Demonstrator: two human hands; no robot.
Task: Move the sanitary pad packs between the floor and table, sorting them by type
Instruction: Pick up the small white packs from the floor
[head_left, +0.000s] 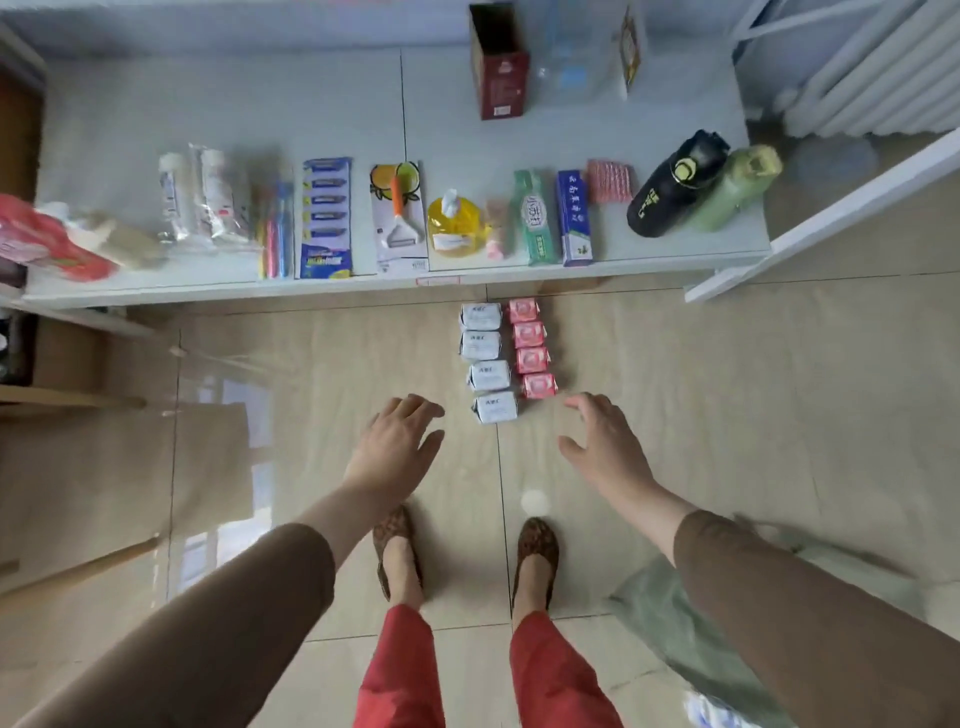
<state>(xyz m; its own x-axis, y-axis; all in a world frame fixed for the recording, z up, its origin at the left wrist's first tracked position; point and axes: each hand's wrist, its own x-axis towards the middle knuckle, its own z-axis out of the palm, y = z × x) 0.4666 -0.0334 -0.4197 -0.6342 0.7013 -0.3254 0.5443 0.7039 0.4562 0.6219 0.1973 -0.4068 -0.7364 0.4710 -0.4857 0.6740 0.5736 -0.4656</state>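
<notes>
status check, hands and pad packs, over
Left hand and right hand open, empty. White packs and pink packs in two sorted columns on floor. Nothing in the way.

Soft, even daylight filled the scene, bright without harsh shadows. The glossy floor (675, 364) mirrored a pale window glare at its left side and a small white spot between the shoes. Wide-angle distortion bent the counter (311, 104) edges. Items at the counter's left end and far edge were blurred.
</notes>
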